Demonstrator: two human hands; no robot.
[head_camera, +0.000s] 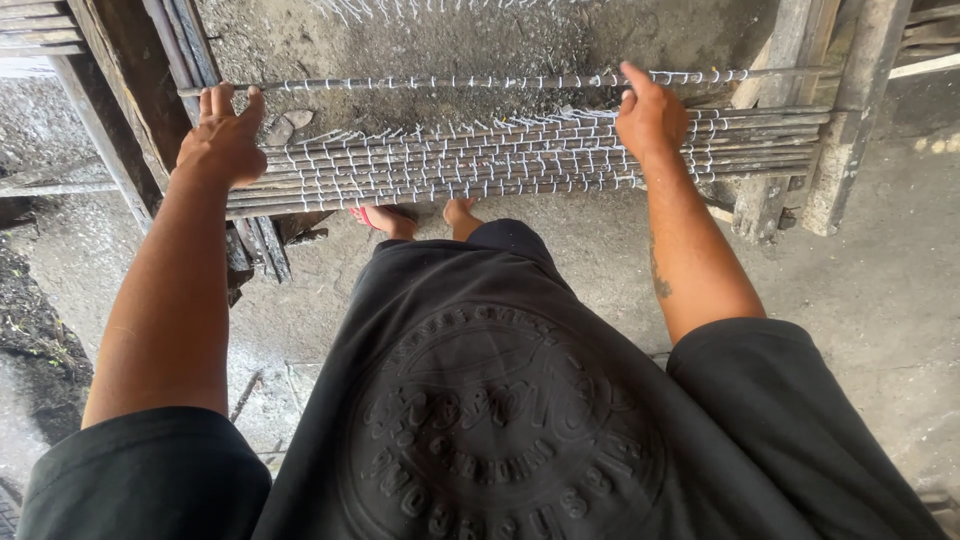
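Note:
A mat of several thin dark sticks (480, 160) bound side by side with white string lies across a wooden frame in front of me. One separate stick (450, 83) wound with string lies a little farther off, parallel to the mat. My left hand (222, 140) rests on the left end of that stick, fingers curled over it. My right hand (650, 115) grips the same stick nearer its right end, the index finger stretched along it.
Upright wooden posts (840, 130) carry the frame at right, and slanted planks (130, 90) stand at left. Below is a grey concrete floor (880, 300). My feet, one in a red sandal (385, 215), show under the mat.

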